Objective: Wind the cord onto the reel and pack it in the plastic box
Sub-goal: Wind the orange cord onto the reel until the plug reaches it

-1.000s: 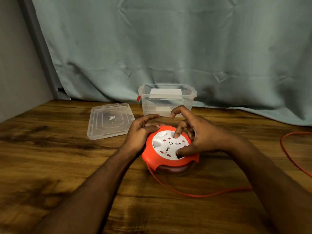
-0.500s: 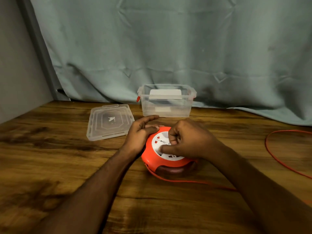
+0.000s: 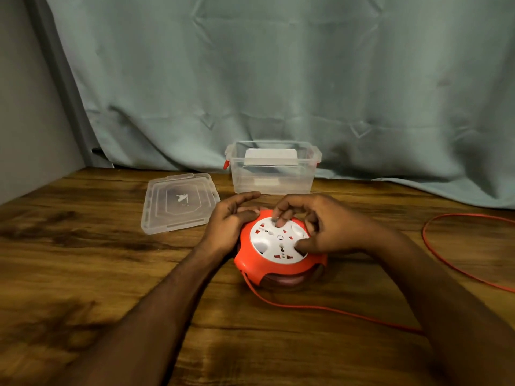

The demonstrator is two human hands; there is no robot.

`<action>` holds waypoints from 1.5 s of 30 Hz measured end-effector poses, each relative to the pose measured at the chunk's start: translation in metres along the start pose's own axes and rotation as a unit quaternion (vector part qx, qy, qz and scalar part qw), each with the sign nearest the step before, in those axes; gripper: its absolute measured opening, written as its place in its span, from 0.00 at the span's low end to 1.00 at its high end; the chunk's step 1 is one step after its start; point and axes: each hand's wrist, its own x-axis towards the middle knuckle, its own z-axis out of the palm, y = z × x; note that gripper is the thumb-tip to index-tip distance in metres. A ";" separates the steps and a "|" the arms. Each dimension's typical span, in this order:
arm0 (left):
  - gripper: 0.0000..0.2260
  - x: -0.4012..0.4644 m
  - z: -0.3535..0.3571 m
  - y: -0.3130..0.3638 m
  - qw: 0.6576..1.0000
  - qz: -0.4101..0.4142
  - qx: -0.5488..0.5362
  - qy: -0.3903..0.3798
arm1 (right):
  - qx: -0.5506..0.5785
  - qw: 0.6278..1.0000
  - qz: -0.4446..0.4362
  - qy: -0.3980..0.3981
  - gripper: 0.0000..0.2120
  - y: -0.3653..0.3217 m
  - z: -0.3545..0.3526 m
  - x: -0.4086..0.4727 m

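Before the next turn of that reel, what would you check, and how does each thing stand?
1. Left hand steadies the reel: ok.
2. Right hand has fingers on the white face: ok.
3. Cord lies free on the table: ok.
4. Cord fully wound: not ok, a loop lies at right.
5. Box open, lid off: ok.
6. Reel fits the box: cannot tell.

Orange reel (image 3: 278, 267), orange cord (image 3: 328, 309), teal curtain (image 3: 278, 79)
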 end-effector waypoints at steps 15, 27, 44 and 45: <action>0.20 -0.001 0.001 0.001 1.000 0.006 -0.007 -0.023 | 0.015 0.999 -0.018 -0.023 0.40 -0.008 -0.002 -0.002; 0.19 0.000 0.000 0.000 1.000 0.001 -0.016 -0.012 | 0.021 0.999 -0.005 -0.025 0.45 -0.005 -0.003 -0.002; 0.20 0.000 0.002 0.002 0.999 -0.007 -0.037 -0.019 | -0.165 0.980 0.069 0.086 0.25 -0.037 0.030 0.007; 0.20 0.000 0.001 0.002 0.999 -0.007 -0.038 -0.019 | -0.159 0.982 0.061 0.087 0.25 -0.038 0.032 0.009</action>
